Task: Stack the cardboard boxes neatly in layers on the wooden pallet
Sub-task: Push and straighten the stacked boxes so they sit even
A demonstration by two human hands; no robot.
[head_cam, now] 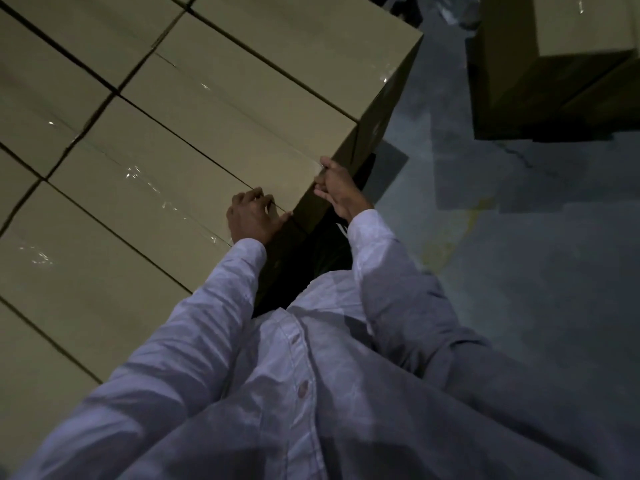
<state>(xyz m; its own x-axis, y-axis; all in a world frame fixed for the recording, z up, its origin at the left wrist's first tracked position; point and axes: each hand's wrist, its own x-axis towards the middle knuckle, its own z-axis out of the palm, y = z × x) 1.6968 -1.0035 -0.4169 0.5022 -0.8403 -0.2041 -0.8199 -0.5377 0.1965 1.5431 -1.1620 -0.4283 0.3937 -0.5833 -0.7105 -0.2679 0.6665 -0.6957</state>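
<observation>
Head view: cardboard box (221,133), top layer, long axis running away up-left from both grips; pallet hidden. Left grip (254,218) curls over the near end at the seam, and right grip (337,188) curls on the end edge, equally near. Markings: none legible; clear tape (194,79) only.

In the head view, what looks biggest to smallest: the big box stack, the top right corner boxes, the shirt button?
1. The big box stack, filling the left side.
2. The top right corner boxes, cut off and farther away, so true size unsure.
3. The shirt button, tiny.
</observation>
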